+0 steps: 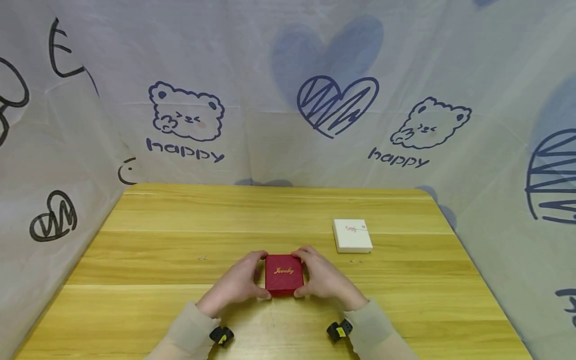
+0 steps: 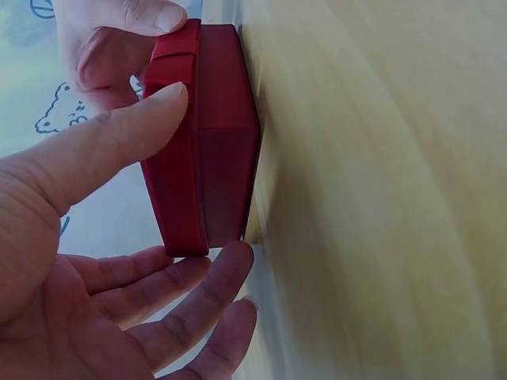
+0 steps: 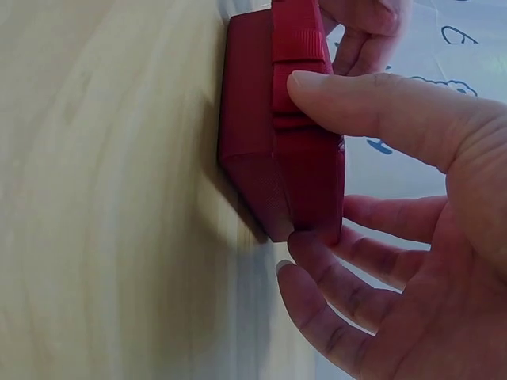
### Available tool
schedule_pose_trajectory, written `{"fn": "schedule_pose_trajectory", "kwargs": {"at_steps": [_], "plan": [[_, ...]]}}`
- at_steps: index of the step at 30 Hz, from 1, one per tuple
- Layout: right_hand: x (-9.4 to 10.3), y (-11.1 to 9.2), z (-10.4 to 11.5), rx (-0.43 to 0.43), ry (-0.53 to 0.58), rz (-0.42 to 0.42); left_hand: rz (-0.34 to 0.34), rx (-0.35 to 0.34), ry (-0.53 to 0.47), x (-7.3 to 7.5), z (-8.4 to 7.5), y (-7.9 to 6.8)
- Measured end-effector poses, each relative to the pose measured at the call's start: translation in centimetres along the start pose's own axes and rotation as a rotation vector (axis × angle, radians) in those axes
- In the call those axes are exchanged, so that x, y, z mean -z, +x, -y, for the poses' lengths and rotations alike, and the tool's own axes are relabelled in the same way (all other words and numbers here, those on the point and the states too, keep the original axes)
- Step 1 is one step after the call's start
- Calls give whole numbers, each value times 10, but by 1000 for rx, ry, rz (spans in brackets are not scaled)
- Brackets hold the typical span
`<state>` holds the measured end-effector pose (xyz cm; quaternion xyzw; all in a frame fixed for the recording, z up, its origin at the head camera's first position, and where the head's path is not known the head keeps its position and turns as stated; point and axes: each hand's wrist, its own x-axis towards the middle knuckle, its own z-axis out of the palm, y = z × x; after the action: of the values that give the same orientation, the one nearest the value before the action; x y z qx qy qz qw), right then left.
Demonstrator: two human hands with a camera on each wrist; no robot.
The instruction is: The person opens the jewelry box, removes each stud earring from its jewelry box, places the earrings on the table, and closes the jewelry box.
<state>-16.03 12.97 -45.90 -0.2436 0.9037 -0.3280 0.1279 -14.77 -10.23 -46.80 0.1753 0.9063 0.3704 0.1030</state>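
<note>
A red jewelry box (image 1: 284, 272) with gold "Jewelry" lettering on its lid sits on the wooden table, its lid on. My left hand (image 1: 240, 280) holds it from the left, thumb at the near corner and fingers at the far one. From the right, my right hand (image 1: 325, 280) grips it the same way. In the left wrist view, the left thumb presses the ribbon bow on the near side of the red box (image 2: 226, 134). The right wrist view has the right thumb on the lid's ribbon, with fingertips at the far edge of the box (image 3: 253, 103).
A flat white box (image 1: 353, 236) with a small pink print lies behind and to the right. Tiny pale bits (image 1: 203, 258) lie on the table (image 1: 180, 215) at left, and small pieces (image 1: 352, 261) in front of the white box. A printed cloth (image 1: 252, 100) hangs behind the table.
</note>
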Motion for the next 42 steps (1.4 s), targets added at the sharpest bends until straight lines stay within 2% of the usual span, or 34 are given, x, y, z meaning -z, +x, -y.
{"fn": "schedule_pose_trajectory", "kwargs": {"at_steps": [18,27,32,37,42], "plan": [[-3,0,0,-65,14,7,3,15,19,-3,0,2],[-5,-2,-1,-70,28,-3,20,43,27,-3,1,1],[-4,-5,0,-70,42,-9,38,32,21,-2,1,0],[-2,-9,2,-95,103,-2,54,25,-1,0,1,-3],[-2,-10,1,-122,117,6,52,5,-10,1,1,-7]]}}
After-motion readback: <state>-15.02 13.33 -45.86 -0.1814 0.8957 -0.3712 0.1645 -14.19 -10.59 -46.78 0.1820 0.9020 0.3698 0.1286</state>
